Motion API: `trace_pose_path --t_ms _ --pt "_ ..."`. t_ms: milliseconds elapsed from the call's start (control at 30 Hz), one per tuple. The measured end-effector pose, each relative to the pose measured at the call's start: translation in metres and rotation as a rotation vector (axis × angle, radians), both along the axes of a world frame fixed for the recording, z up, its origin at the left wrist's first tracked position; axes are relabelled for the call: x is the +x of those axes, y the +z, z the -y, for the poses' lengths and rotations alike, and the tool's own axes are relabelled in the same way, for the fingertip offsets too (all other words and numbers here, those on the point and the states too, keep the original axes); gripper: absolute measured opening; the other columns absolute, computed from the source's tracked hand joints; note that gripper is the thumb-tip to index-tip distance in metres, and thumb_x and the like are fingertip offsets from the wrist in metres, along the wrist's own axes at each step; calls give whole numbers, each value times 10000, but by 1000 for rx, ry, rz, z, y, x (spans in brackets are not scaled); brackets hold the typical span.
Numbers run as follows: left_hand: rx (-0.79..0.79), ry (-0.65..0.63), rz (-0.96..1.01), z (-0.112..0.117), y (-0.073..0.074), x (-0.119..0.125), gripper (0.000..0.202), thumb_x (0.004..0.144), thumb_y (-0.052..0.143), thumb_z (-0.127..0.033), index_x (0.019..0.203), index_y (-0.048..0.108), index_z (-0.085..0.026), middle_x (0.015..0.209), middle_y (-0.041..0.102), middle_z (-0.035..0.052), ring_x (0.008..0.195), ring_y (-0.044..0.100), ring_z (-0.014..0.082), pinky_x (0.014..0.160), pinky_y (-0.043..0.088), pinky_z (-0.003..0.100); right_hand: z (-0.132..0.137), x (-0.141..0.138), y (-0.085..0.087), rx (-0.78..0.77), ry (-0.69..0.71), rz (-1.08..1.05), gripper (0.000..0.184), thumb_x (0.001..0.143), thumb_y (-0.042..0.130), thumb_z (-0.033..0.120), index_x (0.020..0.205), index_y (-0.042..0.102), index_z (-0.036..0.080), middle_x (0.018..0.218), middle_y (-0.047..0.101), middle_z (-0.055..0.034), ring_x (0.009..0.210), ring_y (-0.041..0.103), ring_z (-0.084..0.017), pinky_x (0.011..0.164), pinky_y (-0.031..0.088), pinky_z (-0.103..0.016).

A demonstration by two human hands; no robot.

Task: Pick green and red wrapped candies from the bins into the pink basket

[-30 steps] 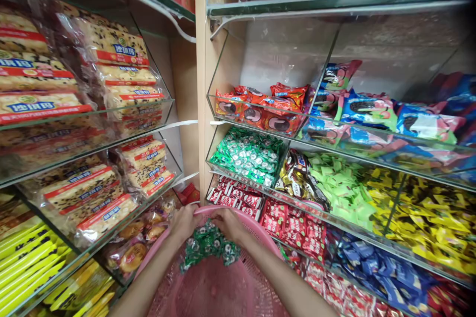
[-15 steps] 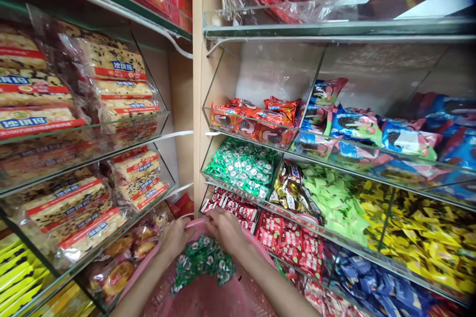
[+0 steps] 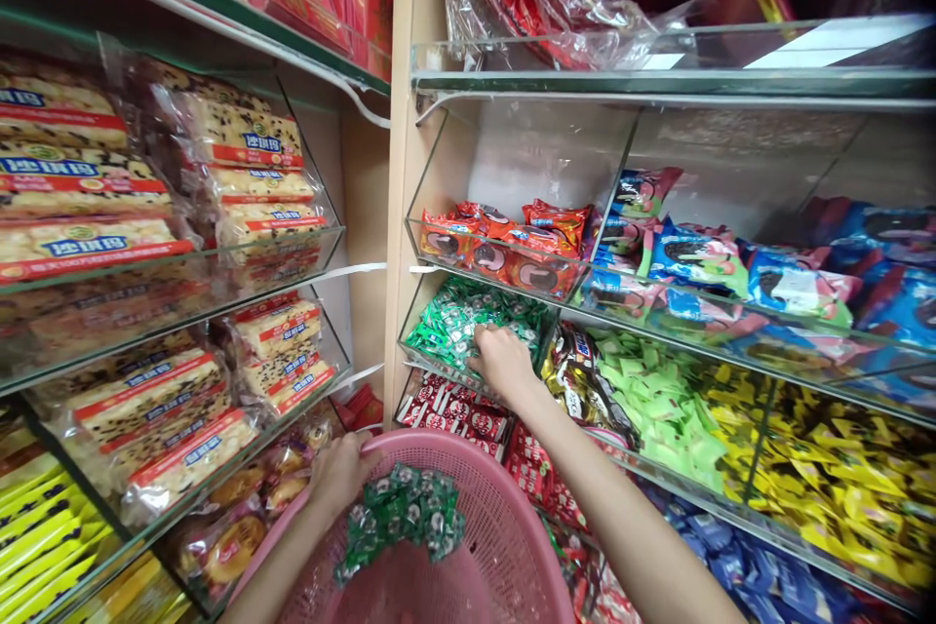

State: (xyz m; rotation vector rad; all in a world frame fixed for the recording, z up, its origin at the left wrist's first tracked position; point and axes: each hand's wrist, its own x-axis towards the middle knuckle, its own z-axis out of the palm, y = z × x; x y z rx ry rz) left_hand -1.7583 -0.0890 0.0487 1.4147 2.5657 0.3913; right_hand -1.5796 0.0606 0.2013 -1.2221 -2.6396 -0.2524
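A pink plastic basket (image 3: 512, 517) with a perforated wall is in front of me at the bottom. My left hand (image 3: 340, 473) is closed around its far-left rim. Inside lies a heap of green-wrapped candies (image 3: 409, 507). My right hand (image 3: 503, 361) is at the clear bin of green-wrapped candies (image 3: 446, 317), by its front edge and over the candies. Its fingers are curled downward and pressed together; whatever they hold is hidden from view.
Red-wrapped sweets (image 3: 457, 409) sit below the green bin, and red snack packs (image 3: 526, 239) above. Light-green sweets (image 3: 665, 395) and yellow sweets (image 3: 834, 458) fill bins on the right. Packed pastry bars (image 3: 249, 132) line the left shelves. Glass shelf edges (image 3: 658, 83) jut overhead.
My right hand has left the basket's far rim and moved up and right to the green candy bin. My left hand still grips the rim. The camera view has shifted slightly.
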Motion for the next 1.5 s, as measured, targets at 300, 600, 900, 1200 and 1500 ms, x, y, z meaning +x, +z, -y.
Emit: trace_pose_path --t_ms 300,600,900,1200,1500 --pt "-1 11 5 1 -5 -3 296 800 470 -436 942 629 -230 886 694 54 864 627 199 640 362 224 4 8 0 114 8 5 162 848 429 189 913 575 164 886 598 -89 865 550 -204 603 367 -256" --pt "-10 -6 6 -4 2 2 276 801 468 -423 854 641 -214 852 694 61 882 625 221 653 362 235 33 16 12 152 116 -251 264 908 338 246 896 589 165 870 582 -86 861 520 -184 685 371 -262" --pt "-14 30 79 -4 4 1 286 795 495 -440 922 648 -234 862 682 35 882 605 188 677 359 210 47 -15 -125 -659 364 -494 159 782 521 223 681 634 174 587 605 32 548 530 -106 532 350 -197" --pt "-30 5 -7 -7 -2 -3 276 795 478 -434 892 641 -234 889 691 55 877 620 210 684 386 237 51 -6 -156 -404 193 -237 184 823 463 200 721 616 186 717 638 -24 671 563 -149 573 317 -227" --pt "-49 0 -20 -6 -1 -3 270 794 472 -415 861 641 -216 873 691 78 878 623 220 667 391 242 51 -17 -166 -496 287 -367 218 851 421 202 807 633 179 770 648 -24 700 568 -137 622 369 -216"
